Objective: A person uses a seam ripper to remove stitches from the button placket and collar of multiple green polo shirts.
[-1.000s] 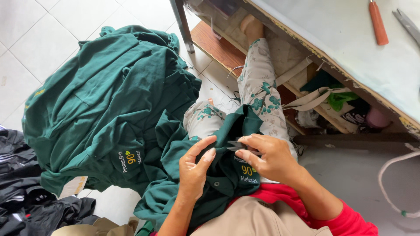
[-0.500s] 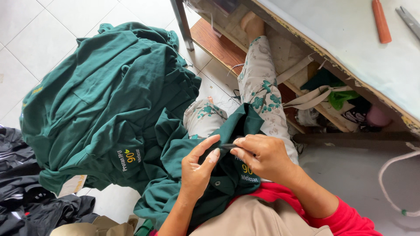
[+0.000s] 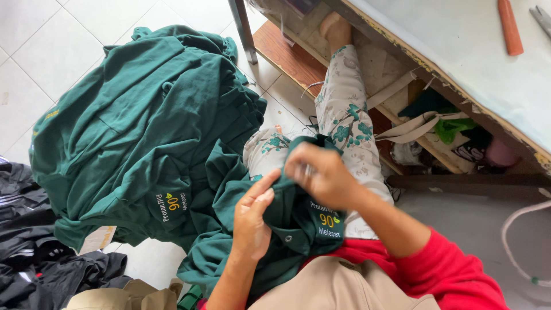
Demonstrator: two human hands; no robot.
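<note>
A dark green shirt (image 3: pixel 287 232) with a small yellow and white chest print lies bunched on my lap. My left hand (image 3: pixel 252 221) presses and pinches its fabric from the left, fingers pointing up. My right hand (image 3: pixel 321 175) is closed over a raised fold of the same shirt just above the print. A small glint of metal shows between its fingers, and I cannot tell what it is. My floral trouser leg (image 3: pixel 344 109) stretches out toward the table. To my left lies a big heap of the same green shirts (image 3: pixel 143 126).
A white-topped table (image 3: pixel 459 51) stands at the right with an orange-handled tool (image 3: pixel 509 26) and grey scissors (image 3: pixel 540 17) on it. Bags and cloth (image 3: pixel 442 123) sit underneath, beside a wooden footrest (image 3: pixel 287 54). Black garments (image 3: pixel 34 241) lie at the lower left, and a white cable (image 3: pixel 516 241) at the right.
My right hand has risen and moved left, lifting a fold of the shirt. My left hand has shifted up against that fold. The printed patch now shows below my right hand.
</note>
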